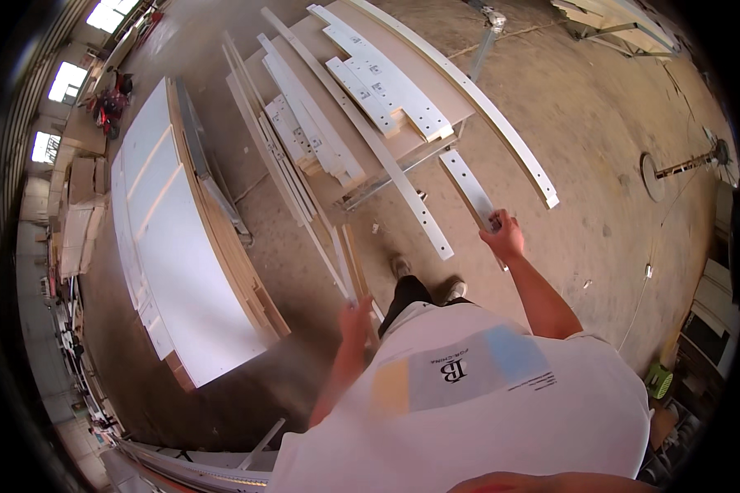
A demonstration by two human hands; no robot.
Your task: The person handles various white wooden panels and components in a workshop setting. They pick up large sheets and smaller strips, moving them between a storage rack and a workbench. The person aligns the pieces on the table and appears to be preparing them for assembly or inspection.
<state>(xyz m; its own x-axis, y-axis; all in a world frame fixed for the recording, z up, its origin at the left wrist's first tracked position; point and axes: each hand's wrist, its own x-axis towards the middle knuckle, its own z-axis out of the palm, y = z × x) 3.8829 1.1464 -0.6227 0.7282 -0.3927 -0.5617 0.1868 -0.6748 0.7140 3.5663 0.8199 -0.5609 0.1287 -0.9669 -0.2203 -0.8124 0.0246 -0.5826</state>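
Observation:
My right hand point(504, 236) is closed round the near part of a short white board point(467, 185) with a row of dark holes, held off the near right corner of the worktable point(390, 149). Lower and to the left, my left hand point(355, 315) is closed on narrow wooden strips point(349, 259), some with white faces, which point up toward the table. Motion blurs that hand a little, so how many strips it grips I cannot tell. Between my hands, a long white strip with holes point(419, 215) juts past the table's near edge.
Several white boards point(378, 78) lie across the table, and a long strip point(501, 123) overhangs its right side. To the left stands a stack of large white-topped panels point(185, 271). A round-based stand point(653, 177) is on the floor at right. My feet point(455, 290) are below the table edge.

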